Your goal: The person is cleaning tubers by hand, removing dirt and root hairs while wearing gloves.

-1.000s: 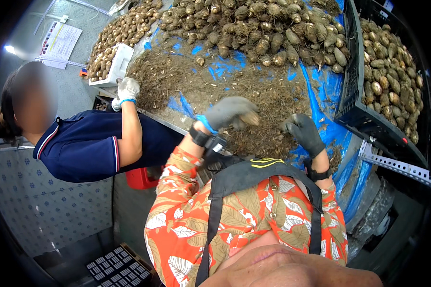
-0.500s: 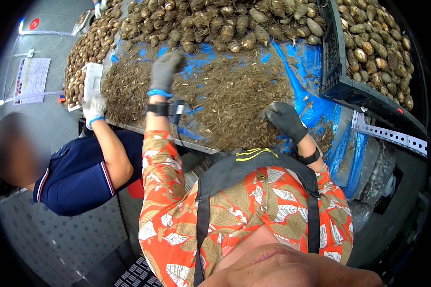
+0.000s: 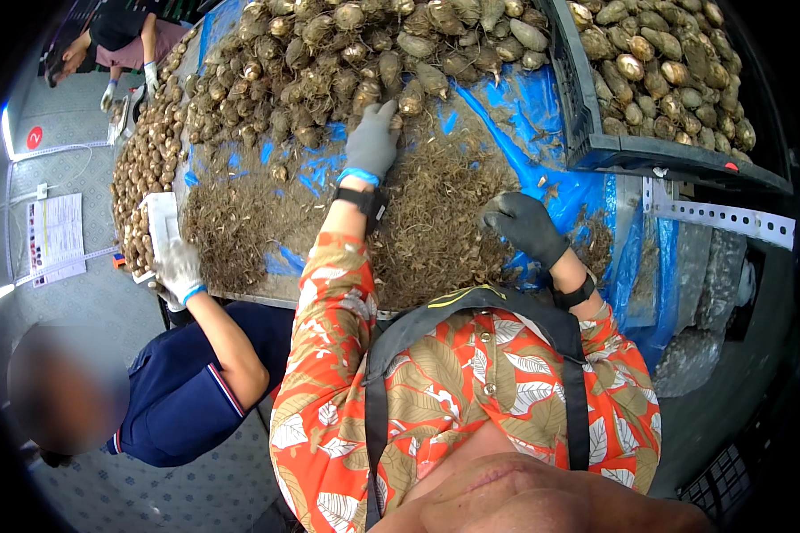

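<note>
My left hand (image 3: 372, 144), in a grey glove, reaches to the near edge of a heap of brown, hairy taros (image 3: 329, 62). Its fingers are stretched out at a taro (image 3: 367, 94), touching or almost touching it. My right hand (image 3: 526, 229), in a dark glove, hovers over the right side of the root-fibre litter (image 3: 444, 213). Its fingers are curled closed; what they hold, if anything, is hidden. A lone small taro (image 3: 280, 171) lies on the litter to the left of my left hand.
A black crate (image 3: 587, 133) full of taros stands at the right. Blue plastic sheeting (image 3: 542, 169) shows under the litter. On the left, a co-worker's gloved hand (image 3: 180, 271) rests at a white tray (image 3: 163, 222) beside paler taros (image 3: 138, 195). Another person (image 3: 120, 44) works far left.
My left hand has moved right and forward from the litter to the taro heap. The small taro shows behind it. My right hand stays curled in place. The view has shifted, showing another person.
</note>
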Demonstrator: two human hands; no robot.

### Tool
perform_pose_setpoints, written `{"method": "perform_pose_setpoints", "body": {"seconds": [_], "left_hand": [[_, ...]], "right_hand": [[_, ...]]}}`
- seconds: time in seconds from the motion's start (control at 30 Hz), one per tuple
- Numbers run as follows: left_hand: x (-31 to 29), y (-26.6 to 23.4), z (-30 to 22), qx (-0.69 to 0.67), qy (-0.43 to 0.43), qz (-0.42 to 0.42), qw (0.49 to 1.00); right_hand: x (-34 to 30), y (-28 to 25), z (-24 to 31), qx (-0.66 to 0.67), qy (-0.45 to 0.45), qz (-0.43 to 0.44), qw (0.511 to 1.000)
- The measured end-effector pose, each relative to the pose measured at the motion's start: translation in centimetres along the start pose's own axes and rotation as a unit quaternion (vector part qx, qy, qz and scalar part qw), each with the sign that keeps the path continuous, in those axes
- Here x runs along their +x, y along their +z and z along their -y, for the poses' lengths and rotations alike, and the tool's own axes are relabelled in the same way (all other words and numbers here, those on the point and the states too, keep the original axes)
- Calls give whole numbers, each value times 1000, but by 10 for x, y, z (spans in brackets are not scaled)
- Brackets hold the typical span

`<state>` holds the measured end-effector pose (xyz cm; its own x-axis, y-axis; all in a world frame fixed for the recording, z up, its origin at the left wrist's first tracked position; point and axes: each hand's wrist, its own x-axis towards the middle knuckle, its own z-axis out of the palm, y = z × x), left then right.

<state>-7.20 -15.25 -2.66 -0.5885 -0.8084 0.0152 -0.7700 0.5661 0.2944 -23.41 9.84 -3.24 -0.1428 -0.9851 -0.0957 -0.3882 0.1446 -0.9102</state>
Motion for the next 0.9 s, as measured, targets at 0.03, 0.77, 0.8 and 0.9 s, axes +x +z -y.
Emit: {"method": "perform_pose_setpoints", "body": {"seconds": [0.03,0.77,0.8,0.9], "left_hand": [[-6,-5,1,-42,1,-12,999],[-141,-65,-42,-811,-3,-16,584],[-144,-64,-38,-807,4,16,590],[-147,-56,-41,-756,33,38,653]], "right_hand": [[1,-2,3,-14,6,-6,1000],[8,26,76,-151,-116,95,977],[5,27,80,-99,-122,42,987],[-2,23,114,6,-110,-111,988]]}}
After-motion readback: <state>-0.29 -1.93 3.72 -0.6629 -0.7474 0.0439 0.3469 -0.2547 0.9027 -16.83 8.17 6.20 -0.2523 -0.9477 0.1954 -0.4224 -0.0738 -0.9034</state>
